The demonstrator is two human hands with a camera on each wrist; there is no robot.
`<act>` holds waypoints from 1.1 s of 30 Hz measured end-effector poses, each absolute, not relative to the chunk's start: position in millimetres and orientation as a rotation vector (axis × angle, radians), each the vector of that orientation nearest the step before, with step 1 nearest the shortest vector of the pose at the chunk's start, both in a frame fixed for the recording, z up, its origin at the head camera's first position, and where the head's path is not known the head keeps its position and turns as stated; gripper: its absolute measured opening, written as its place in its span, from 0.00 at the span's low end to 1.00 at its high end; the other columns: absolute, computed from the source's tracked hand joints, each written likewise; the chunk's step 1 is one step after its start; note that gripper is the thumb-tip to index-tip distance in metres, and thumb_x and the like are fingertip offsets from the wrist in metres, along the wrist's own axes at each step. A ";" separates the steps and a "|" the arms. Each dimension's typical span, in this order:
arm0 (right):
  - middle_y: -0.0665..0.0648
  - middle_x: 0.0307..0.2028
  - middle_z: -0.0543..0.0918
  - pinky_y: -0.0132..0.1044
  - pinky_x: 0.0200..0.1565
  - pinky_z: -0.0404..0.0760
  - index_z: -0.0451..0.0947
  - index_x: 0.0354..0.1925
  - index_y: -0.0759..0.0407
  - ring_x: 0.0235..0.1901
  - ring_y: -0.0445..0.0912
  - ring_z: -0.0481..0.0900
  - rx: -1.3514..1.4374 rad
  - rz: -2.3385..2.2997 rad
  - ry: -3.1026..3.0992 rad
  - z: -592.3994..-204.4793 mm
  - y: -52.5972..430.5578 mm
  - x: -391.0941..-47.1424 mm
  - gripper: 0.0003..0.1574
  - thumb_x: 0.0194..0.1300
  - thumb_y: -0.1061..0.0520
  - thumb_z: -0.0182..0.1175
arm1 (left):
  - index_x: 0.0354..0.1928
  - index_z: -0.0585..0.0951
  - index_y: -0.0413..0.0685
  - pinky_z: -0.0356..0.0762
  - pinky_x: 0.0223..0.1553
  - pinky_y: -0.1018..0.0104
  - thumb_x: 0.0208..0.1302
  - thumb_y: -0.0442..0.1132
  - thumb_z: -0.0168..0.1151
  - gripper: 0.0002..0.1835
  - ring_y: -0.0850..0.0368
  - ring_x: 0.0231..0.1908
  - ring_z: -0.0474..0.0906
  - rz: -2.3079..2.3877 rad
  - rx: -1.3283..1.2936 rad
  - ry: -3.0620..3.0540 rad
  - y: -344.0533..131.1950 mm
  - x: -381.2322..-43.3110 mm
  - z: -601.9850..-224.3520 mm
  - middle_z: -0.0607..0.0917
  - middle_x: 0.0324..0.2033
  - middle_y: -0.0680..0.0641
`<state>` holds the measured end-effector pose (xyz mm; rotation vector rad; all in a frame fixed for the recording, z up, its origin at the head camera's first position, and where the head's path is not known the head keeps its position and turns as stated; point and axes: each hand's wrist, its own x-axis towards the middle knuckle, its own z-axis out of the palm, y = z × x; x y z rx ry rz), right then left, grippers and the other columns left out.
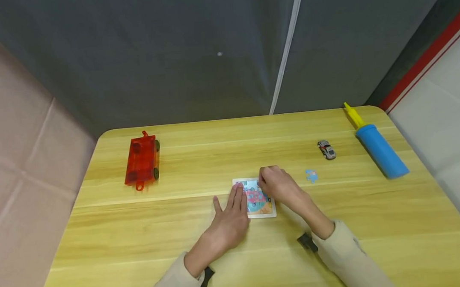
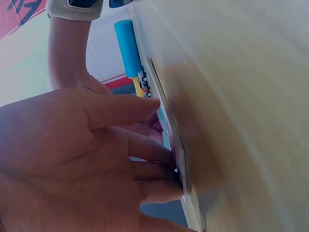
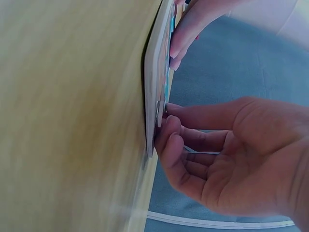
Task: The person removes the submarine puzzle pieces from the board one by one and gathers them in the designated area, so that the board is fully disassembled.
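Observation:
A small jigsaw puzzle (image 1: 257, 201) in a white-edged tray lies on the table, showing pink, blue and orange printing. My left hand (image 1: 230, 220) rests on its left side with straight fingers, the thumb held apart. At the upper right corner of the tray is my right hand (image 1: 280, 185), its fingers curled. In the right wrist view its thumb and index finger pinch a thin puzzle piece (image 3: 160, 115) right at the tray's edge; the fingers hide much of it. A loose puzzle piece (image 1: 311, 176), blue and pink, lies to the right of the right hand.
A small silver toy car (image 1: 326, 150) stands at the back right, beside a blue hand pump (image 1: 382, 152) with a yellow nozzle. On the far left sits a translucent red toy wagon (image 1: 141, 161) with dark wheels. A dark grey curtain (image 1: 172, 60) hangs behind the wooden table (image 1: 141, 241).

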<state>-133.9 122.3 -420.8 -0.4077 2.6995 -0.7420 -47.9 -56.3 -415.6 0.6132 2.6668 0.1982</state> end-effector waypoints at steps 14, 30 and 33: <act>0.57 0.29 0.86 0.31 0.30 0.78 0.81 0.34 0.64 0.26 0.43 0.80 -0.379 -0.928 2.586 -423.0 126.3 -140.5 0.10 0.75 0.71 0.66 | 0.87 0.54 0.33 0.55 0.71 0.13 0.87 0.50 0.51 0.40 0.40 0.89 0.35 0.172 0.650 2.741 -62.2 -56.1 -484.8 0.42 0.89 0.35; 0.56 0.27 0.86 0.31 0.31 0.80 0.82 0.34 0.63 0.24 0.43 0.81 -0.457 -1.017 2.548 -427.4 134.3 -147.4 0.15 0.71 0.79 0.57 | 0.86 0.52 0.31 0.52 0.69 0.10 0.87 0.47 0.51 0.39 0.40 0.89 0.34 0.226 0.628 2.695 -61.1 -52.5 -464.6 0.41 0.89 0.34; 0.56 0.27 0.86 0.31 0.31 0.80 0.82 0.34 0.63 0.24 0.44 0.82 -0.471 -1.027 2.550 -426.5 136.4 -147.7 0.15 0.71 0.78 0.59 | 0.87 0.52 0.33 0.50 0.69 0.09 0.87 0.48 0.51 0.40 0.40 0.89 0.34 0.238 0.618 2.693 -61.9 -53.6 -469.7 0.40 0.89 0.35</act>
